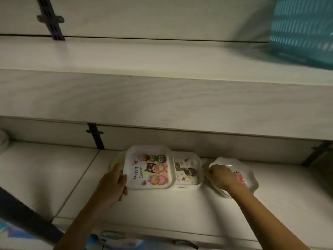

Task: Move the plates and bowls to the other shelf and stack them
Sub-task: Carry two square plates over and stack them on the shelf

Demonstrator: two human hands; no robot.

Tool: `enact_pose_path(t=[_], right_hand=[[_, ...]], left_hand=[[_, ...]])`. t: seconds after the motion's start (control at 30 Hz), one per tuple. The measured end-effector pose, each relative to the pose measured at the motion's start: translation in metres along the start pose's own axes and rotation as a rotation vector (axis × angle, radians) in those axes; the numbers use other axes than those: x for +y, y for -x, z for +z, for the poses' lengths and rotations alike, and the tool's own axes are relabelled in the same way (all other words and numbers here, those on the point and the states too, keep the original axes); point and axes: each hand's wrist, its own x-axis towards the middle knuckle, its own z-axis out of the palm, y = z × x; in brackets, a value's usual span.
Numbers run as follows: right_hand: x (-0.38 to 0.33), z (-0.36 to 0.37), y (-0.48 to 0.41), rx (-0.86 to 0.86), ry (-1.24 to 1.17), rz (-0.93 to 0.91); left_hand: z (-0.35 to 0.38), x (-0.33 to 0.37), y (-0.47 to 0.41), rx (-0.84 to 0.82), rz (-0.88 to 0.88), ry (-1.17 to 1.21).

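Hands of mine reach onto the lower white shelf (162, 210), seen dimly from above. My left hand (112, 184) closes its grip on the left edge of a square white plastic plate printed with cartoon owls and the words "Happy Easter" (150, 167), thumb on top, fingers curled beneath. That plate overlaps a pale round plate (117, 159) just behind its left edge. Touching the Easter plate's right side sits a short stack of square white plates with a giraffe print (187, 171). Right of that stack, my right hand (220, 175) rests over the near rim of a white scalloped bowl with a pink flower (241, 173); whether its grip is closed I cannot tell. Above the Easter plate runs the upper white shelf (144, 56), with a blurred teal plastic basket (302, 29) at its far right.
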Motion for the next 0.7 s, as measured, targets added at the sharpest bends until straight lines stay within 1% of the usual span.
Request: enact_pose_path(t=[0.07,0.17,0.27,0.37,0.53,0.7], right_hand=[[0.007,-0.006,0.009,0.054,-0.009,-0.013],[0.019,-0.01,0.019,0.091,-0.033,-0.014],[0.027,-0.013,0.028,0.097,-0.078,-0.025],[0.031,-0.015,0.037,0.103,-0.101,-0.031],[0.041,-0.015,0.047,0.167,-0.155,-0.046],[0.045,-0.019,0.057,0.155,-0.101,-0.071]], left_hand=[[0.012,0.007,-0.008,-0.004,0.031,0.006],[0.034,0.018,-0.024,-0.004,0.058,-0.002],[0.056,0.028,-0.042,-0.015,0.032,-0.013],[0.074,0.035,-0.055,-0.065,0.0,-0.022],[0.095,0.041,-0.067,-0.127,-0.029,-0.068],[0.104,0.043,-0.072,-0.146,-0.029,-0.108]])
